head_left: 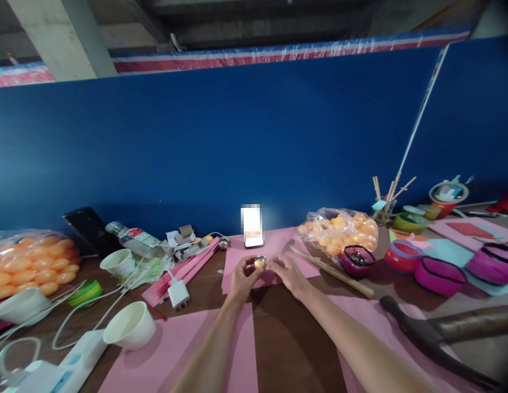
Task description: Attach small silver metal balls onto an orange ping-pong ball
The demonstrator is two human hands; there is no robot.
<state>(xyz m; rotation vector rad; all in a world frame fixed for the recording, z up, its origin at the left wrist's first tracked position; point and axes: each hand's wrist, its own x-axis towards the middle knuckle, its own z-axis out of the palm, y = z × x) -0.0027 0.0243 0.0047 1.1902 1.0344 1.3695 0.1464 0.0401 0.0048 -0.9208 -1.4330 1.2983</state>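
Note:
Above the brown table, a small shiny ball [260, 262], silvery on top and gold below, sits between my two hands. My left hand [242, 279] is closed on it from the left, with thumb and fingers around its side. From the right, my right hand [293, 277] pinches at the ball with bent fingers; the exact contact of its fingertips is too small to make out. Behind my hands, a phone with a bright blurred screen [253, 225] stands upright at the blue partition. Pink paper [233, 273] lies under and around the hands.
A bag of orange balls [340, 229], wooden sticks [336, 273] and a purple container [358, 261] lie right. A hammer [418, 330] rests at front right. Left are a white charger [178, 293], paper cup [130, 326], power strip [80, 357] and loose cables. The blue partition [221, 142] stands behind.

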